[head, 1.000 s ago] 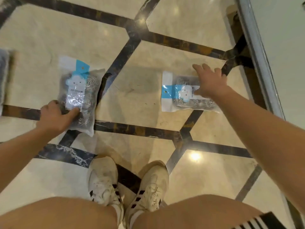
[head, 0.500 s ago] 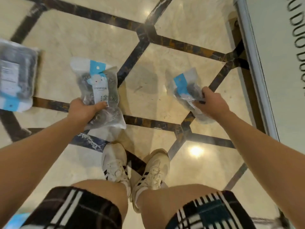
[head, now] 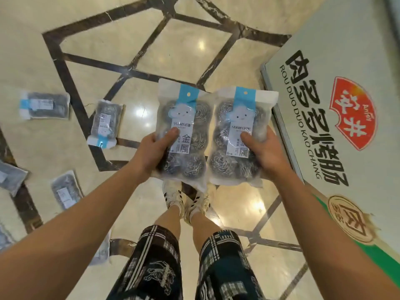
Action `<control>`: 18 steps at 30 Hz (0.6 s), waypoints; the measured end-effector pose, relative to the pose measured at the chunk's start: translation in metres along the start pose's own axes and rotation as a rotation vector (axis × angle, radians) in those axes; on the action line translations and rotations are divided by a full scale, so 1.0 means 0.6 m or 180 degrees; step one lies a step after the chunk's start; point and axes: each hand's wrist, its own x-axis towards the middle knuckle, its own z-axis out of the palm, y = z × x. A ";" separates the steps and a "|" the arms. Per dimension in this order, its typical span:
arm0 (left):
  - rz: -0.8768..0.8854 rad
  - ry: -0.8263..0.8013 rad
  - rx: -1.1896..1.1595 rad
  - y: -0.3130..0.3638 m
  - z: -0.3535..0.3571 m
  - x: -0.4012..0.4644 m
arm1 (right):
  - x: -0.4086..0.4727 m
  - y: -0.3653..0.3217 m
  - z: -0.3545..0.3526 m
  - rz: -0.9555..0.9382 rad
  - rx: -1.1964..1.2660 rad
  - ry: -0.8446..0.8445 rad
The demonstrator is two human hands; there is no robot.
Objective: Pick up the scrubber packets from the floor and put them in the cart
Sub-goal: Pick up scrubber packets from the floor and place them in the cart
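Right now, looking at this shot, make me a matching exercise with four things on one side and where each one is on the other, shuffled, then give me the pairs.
Things
1. packet in the left hand
2. packet in the right hand
3. packet by the dark floor stripe
4. printed carton

Places
A. lying on the floor, left of the held packets
B. standing at the right edge of the view
C. held up, thumb of the right hand on its label
D. held up, thumb of the left hand on its label

Pairs: 1-D, 2-C, 3-A, 4-B
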 end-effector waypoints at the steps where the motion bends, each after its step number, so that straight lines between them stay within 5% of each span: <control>1: -0.0028 -0.0042 0.0004 0.026 0.000 -0.042 | -0.036 -0.034 -0.001 0.0031 0.0059 -0.0121; 7: 0.0130 -0.0244 0.0112 0.157 -0.001 -0.264 | -0.232 -0.192 -0.013 -0.0236 0.0126 -0.0287; 18: 0.0596 -0.0194 0.0164 0.266 -0.013 -0.423 | -0.448 -0.279 0.002 -0.0344 0.0675 0.0559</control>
